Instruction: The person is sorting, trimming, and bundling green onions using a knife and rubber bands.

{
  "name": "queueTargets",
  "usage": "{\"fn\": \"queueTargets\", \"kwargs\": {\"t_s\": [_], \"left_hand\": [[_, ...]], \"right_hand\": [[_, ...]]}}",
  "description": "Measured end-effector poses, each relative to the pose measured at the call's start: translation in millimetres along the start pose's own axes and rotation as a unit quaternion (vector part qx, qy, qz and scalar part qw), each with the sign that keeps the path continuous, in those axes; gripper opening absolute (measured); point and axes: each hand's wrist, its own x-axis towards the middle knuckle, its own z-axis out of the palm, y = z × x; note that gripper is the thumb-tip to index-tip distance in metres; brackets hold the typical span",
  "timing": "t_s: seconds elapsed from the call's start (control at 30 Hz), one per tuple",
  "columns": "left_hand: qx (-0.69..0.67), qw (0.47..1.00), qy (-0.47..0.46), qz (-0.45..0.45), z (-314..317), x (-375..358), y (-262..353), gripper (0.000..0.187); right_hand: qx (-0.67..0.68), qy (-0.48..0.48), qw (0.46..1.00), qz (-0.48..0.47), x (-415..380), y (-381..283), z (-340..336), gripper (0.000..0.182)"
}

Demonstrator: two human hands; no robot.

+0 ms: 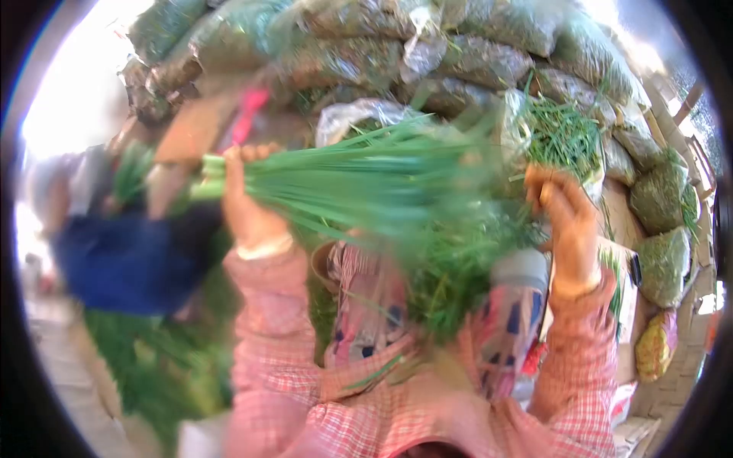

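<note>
My left hand (pixel 248 202) is closed around the pale stem ends of a bunch of chives (pixel 359 175). The long green leaves stretch sideways to the right, and motion blurs their tips. To the right of those tips is my right hand (pixel 566 217), raised with its fingers curled in; whether anything thin is pinched there cannot be made out. Beneath the bunch, loose green leaves (pixel 450 282) lie in a heap between my knees.
Stuffed plastic sacks (pixel 343 65) are stacked along the back and right side. An open bag of green trimmings (pixel 565 137) stands beyond my right hand. At left, a blurred person in dark blue clothing (pixel 130 259) sits close by. More greens (pixel 160 366) cover the floor there.
</note>
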Motion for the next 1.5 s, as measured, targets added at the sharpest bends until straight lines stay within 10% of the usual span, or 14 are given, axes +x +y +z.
{"fn": "queueTargets", "kwargs": {"t_s": [0.1, 0.17, 0.33, 0.43, 0.6, 0.77, 0.9, 1.07, 1.17, 1.27, 1.4, 1.43, 1.5], "left_hand": [[0.215, 0.956, -0.060, 0.191, 39, -6, -7, 0.012], [0.458, 0.818, -0.213, 0.276, 64, -27, -19, 0.020], [0.349, 0.869, -0.258, 0.239, 83, -91, -55, 0.018], [0.252, 0.945, -0.114, 0.174, 64, -84, -48, 0.015], [0.020, 0.997, 0.063, -0.028, 20, -79, -33, 0.013], [0.001, 0.995, 0.069, -0.070, 2, -85, -27, 0.016], [0.032, 0.993, 0.099, -0.060, 14, -97, -25, 0.015], [0.060, 0.997, 0.057, -0.009, 13, -107, -24, 0.013], [0.035, 0.997, 0.063, 0.014, 12, -110, -21, 0.024], [0.005, 0.998, 0.051, 0.025, 3, -111, -13, 0.032], [0.001, 0.998, 0.016, 0.054, -6, -112, 4, 0.037], [0.009, 0.998, 0.002, 0.064, -8, -113, 8, 0.038], [0.030, 0.996, 0.005, 0.082, -11, -116, 16, 0.039]], "right_hand": [[0.142, -0.218, 0.959, 0.114, -43, 18, 28, 0.029], [0.299, -0.349, 0.863, 0.210, -61, 28, 60, 0.037], [0.474, -0.303, 0.782, 0.267, -91, 53, 94, 0.047], [0.226, -0.309, 0.892, 0.242, -109, 37, 56, 0.026], [0.111, 0.039, 0.984, 0.134, -123, 25, 17, 0.010], [-0.313, 0.115, 0.928, -0.168, -85, 18, 15, 0.017], [-0.334, 0.103, 0.930, -0.114, -67, 36, 40, 0.028], [0.039, -0.006, 0.989, 0.145, -63, 40, 62, 0.024], [0.050, -0.038, 0.994, 0.087, -86, 33, 70, 0.019], [0.037, -0.265, 0.963, -0.018, -112, 24, 51, 0.015], [0.115, -0.491, 0.823, -0.262, -138, 26, 8, 0.019], [0.263, -0.517, 0.814, -0.034, -152, 25, -14, 0.020], [0.313, -0.466, 0.825, 0.066, -156, 13, -26, 0.020]]}}
